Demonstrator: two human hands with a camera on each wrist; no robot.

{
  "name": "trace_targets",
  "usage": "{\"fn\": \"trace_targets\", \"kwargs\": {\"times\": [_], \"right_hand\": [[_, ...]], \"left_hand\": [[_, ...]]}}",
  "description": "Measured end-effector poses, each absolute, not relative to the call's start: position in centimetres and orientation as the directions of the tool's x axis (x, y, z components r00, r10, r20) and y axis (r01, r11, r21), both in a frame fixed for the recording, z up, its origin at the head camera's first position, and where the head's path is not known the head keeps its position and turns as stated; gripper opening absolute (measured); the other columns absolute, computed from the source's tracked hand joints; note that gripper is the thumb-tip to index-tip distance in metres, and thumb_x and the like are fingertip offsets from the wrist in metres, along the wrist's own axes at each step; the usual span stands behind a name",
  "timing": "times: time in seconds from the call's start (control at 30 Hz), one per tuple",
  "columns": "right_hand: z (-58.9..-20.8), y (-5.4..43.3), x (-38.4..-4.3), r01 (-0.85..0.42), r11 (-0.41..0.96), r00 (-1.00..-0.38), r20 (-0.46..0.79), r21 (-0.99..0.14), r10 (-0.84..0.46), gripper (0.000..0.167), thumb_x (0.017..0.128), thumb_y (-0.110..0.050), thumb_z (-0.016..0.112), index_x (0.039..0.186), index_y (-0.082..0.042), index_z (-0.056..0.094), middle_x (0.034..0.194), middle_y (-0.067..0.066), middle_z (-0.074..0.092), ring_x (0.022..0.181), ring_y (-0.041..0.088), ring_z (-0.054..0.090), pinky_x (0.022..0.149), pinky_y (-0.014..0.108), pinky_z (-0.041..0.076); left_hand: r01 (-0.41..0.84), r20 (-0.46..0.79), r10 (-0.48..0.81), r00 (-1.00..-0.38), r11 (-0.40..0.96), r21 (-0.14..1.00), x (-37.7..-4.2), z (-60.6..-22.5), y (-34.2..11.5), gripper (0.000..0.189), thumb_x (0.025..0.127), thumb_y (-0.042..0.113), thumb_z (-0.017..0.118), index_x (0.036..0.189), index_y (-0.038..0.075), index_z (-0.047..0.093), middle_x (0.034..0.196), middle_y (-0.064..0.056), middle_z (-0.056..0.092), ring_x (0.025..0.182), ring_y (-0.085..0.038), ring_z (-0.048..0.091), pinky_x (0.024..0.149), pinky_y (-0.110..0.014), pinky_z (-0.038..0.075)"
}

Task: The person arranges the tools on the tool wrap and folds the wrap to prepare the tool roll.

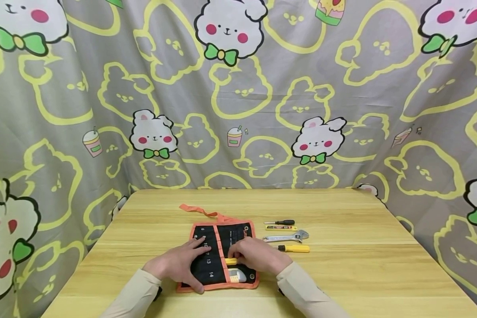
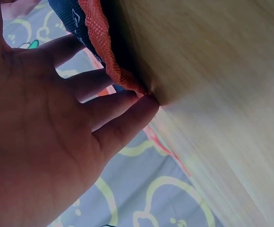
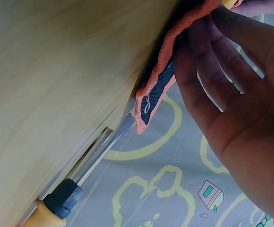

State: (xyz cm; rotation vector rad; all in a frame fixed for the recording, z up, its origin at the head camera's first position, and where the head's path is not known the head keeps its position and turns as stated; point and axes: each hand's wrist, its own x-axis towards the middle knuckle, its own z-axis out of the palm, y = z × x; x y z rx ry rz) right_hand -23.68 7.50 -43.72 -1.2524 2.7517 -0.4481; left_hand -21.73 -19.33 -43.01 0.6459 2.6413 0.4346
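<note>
A black tool pouch (image 1: 202, 269) with orange edging lies unrolled on the table, its slots numbered in white. My left hand (image 1: 179, 263) rests spread on its left part, thumb near the bottom edge. In the left wrist view, the fingertips (image 2: 149, 101) meet the orange border. Over the right part, my right hand (image 1: 258, 255) has its fingers curled, and thumb and forefinger pinch at a yellow handle (image 1: 231, 261) in a slot. The fingers hide part of that tool, so its kind is unclear. Below it, a grey-and-yellow tool (image 1: 237, 276) sits in another slot.
Right of the pouch lie a black-handled screwdriver (image 1: 288, 222), a flat yellow-and-red item (image 1: 281, 228), an adjustable wrench (image 1: 288, 237) and a yellow-handled screwdriver (image 1: 296, 248). An orange strap (image 1: 198, 211) trails behind the pouch. Patterned curtains (image 1: 242, 168) surround the wooden table (image 1: 361, 274).
</note>
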Motion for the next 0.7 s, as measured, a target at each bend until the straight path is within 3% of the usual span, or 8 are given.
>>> {"fn": "trace_targets", "kwargs": {"times": [0.7], "right_hand": [[-43.5,6.73,-23.73,-0.717,0.644,-0.675,0.037,-0.268,-0.737,0.02,0.095,-0.012,0.074,0.11,-0.023,0.08,0.084,-0.015,0.068,0.065,-0.001,0.05,0.063,0.015,0.042]], "left_hand": [[0.388,-0.281,0.5,-0.819,0.844,0.371,-21.88,-42.89,-19.09,0.104,0.067,0.054,0.093,0.153,0.018,0.048,0.167,-0.014,0.029,0.152,-0.044,0.026,0.112,-0.064,0.036]]}}
